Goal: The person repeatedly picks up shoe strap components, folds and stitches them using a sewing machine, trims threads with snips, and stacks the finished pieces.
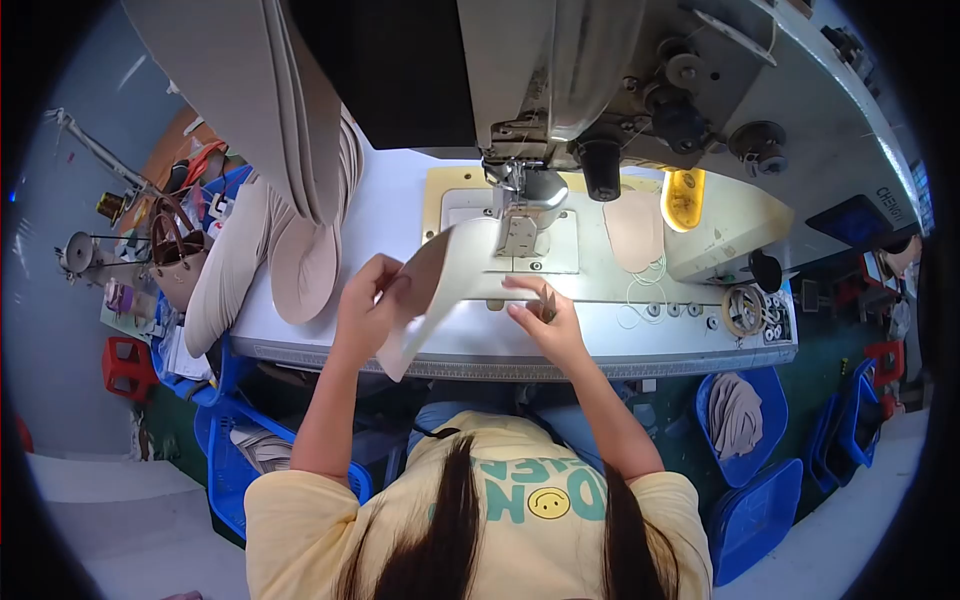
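Observation:
My left hand (368, 305) grips a curved, insole-shaped piece (462, 262), white on one face and beige on the other. The piece is tilted up off the table in front of the sewing machine's presser foot (520, 225), its lower end blurred. Just right of it is my right hand (550, 325), its thumb and forefinger apart at the tips. A small dark tool (547, 302), perhaps thread snips, is held within that hand. A flat beige piece (634, 230) lies on the machine bed to the right.
Stacks of beige pieces (305, 265) stand at the left, with more hanging above. A yellow tray (683, 200), bobbins (673, 310) and a tape roll (743, 310) are at the right. Blue baskets (752, 515) stand on the floor. The machine head overhangs the work area.

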The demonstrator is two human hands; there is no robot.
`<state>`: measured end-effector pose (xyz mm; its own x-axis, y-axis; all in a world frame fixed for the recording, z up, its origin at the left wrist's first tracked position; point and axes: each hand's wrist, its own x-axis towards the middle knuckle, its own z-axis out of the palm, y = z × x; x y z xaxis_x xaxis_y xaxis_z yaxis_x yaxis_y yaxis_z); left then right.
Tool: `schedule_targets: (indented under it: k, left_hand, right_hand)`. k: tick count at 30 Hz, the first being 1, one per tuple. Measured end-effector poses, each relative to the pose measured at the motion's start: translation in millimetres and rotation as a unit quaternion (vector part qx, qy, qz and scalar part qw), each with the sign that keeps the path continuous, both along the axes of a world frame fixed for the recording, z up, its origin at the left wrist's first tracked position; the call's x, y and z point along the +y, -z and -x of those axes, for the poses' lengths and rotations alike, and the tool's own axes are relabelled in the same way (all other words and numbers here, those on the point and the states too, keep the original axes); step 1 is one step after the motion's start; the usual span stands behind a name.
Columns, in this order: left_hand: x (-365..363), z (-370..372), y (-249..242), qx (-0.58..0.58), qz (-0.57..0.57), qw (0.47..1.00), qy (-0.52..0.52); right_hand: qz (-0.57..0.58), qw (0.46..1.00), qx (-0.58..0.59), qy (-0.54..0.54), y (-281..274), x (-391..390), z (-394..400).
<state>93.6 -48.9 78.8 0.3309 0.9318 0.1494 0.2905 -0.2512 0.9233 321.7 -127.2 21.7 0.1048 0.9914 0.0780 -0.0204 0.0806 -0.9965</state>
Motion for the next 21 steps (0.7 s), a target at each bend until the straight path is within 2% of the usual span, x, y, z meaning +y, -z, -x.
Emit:
schedule_targets:
  k: [2,3,4,6,7,8,12,15,17,18,21]
  left_hand:
    - [-16,1,-3,-0.157,0.104,0.981,0.053]
    - [-22,-2,0,-0.173,0.140,0.973,0.064]
    - [-27,-6,3,-0.190,0.174,0.963,0.075]
    - [-34,-15,12,-0.246,0.254,0.928,0.116]
    - [-37,-23,14,-0.236,0.299,0.918,0.113]
    - [-41,-31,16,-0.254,0.337,0.899,0.115]
    - [-43,-49,27,-0.344,0.448,0.804,0.189]
    - [-44,-61,27,-0.381,0.493,0.756,0.198]
    - [-45,-66,41,-0.370,0.514,0.751,0.188]
    - [-45,-68,45,-0.363,0.525,0.748,0.182]
    - [-42,-71,43,-0.272,0.452,0.833,0.167]
  right_hand:
    - [-0.054,0.998,0.035,0.020,-29,-2,15]
    - [-0.081,0.995,0.052,0.029,-36,-2,19]
    - [-0.095,0.995,-0.008,0.003,-36,-3,18]
    - [-0.230,0.970,-0.058,0.061,-31,5,25]
    - [-0.296,0.947,-0.083,0.090,-29,7,28]
    - [-0.255,0.964,-0.042,0.067,-31,3,28]
    - [-0.268,0.960,0.056,0.064,-34,-1,29]
    - [-0.264,0.957,0.105,0.057,-31,-8,27]
    - [-0.273,0.953,0.108,0.082,-39,-10,30]
    - [-0.246,0.963,0.067,0.089,-41,-11,26]
    - [-0.178,0.976,-0.017,0.124,-40,-12,17]
